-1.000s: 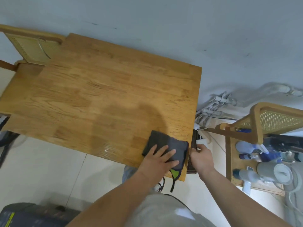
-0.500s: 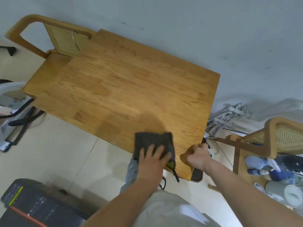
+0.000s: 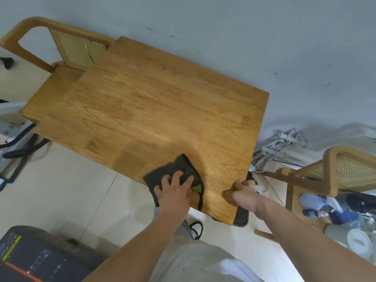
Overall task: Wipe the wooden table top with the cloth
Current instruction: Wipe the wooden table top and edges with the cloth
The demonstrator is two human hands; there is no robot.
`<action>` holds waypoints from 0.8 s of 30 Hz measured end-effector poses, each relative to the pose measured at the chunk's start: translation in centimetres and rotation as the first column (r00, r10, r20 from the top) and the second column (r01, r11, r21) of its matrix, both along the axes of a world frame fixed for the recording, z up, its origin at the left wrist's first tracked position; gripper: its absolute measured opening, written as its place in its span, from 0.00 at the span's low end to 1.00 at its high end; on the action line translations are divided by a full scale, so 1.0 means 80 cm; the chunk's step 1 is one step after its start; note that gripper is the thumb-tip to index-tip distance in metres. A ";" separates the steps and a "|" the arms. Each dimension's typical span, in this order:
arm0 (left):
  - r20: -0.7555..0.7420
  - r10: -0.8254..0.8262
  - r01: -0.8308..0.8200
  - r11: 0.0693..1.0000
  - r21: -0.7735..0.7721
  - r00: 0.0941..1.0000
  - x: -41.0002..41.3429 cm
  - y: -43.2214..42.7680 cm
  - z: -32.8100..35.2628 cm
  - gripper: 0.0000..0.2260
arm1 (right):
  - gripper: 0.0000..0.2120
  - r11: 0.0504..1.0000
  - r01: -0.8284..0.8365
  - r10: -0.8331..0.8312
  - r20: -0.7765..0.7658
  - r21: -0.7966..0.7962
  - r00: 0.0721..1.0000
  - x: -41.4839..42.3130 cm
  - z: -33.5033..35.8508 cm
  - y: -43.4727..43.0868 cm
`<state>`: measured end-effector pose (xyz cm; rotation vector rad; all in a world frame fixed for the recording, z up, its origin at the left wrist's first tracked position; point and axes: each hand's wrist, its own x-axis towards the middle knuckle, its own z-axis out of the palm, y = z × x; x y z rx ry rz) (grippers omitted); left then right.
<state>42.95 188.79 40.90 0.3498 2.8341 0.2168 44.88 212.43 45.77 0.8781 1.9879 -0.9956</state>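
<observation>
While the left hand (image 3: 175, 190) lies flat with fingers spread on the folded dark grey cloth with a green tag (image 3: 173, 171), that cloth sits at the near edge of the rectangular honey-coloured wooden table top (image 3: 158, 110); part of it overhangs the edge. The right hand (image 3: 243, 191) is curled closed around the table's near right edge; a cane-backed wooden chair (image 3: 345, 169) stands just beyond it.

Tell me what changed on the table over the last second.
The left hand slid the dark cloth leftward along the near edge of the table, away from the right corner; part of the cloth now hangs past that edge. The right hand moved from beside the corner to gripping the corner's edge. The rest of the table top stayed bare, and the chairs are unmoved.
</observation>
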 end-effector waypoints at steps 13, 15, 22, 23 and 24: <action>0.067 -0.330 0.329 0.944 0.033 0.942 -0.084 0.065 0.002 0.19 | 0.13 0.824 0.559 -0.566 -0.135 -0.089 0.813 0.035 0.017 0.031; 0.076 -0.297 0.295 0.955 0.037 0.952 -0.069 0.088 0.007 0.18 | 0.17 0.816 0.571 -0.578 -0.116 -0.086 0.808 0.034 0.020 0.037; 0.115 -0.909 0.907 0.411 0.093 0.400 -0.058 0.115 0.009 0.17 | 0.19 0.752 0.655 -0.659 -0.086 -0.078 0.747 0.008 0.012 0.060; 0.107 -0.910 0.908 0.410 0.090 0.400 -0.082 0.121 0.010 0.17 | 0.20 0.748 0.659 -0.664 -0.081 -0.080 0.743 0.002 0.012 0.064; 0.100 -0.890 0.887 0.454 0.086 0.445 -0.107 0.127 0.010 0.18 | 0.21 0.745 0.662 -0.667 -0.078 -0.081 0.741 -0.004 0.012 0.069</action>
